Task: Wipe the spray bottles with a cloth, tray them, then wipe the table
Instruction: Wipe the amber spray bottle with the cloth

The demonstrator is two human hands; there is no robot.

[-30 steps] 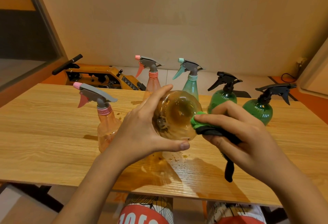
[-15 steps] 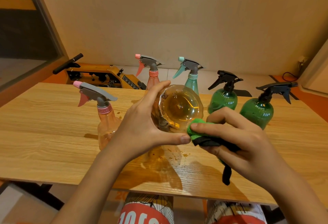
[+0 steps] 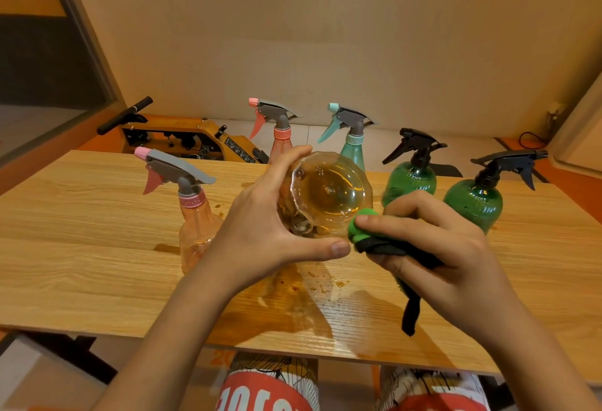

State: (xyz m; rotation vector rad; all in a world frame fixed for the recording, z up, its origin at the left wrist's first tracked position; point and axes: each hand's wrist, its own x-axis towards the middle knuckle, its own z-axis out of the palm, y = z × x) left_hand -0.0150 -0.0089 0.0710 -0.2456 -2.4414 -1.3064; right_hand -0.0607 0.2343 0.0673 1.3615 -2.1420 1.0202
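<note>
L hand (image 3: 260, 234) grips orange spray bottle (image 3: 329, 192), base now facing cam; R hand (image 3: 439, 247) pinches green cloth (image 3: 361, 228), now lower on rim, so wipe's ongoing.

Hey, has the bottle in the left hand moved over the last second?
Yes. The held bottle has lifted slightly, its base turned more toward the camera, now covering more of the teal bottle standing behind it.

Held bottle (image 3: 329, 195) sprayer hidden behind base; rear pink bottle (image 3: 280, 140) body behind left hand (image 3: 260, 231).
</note>
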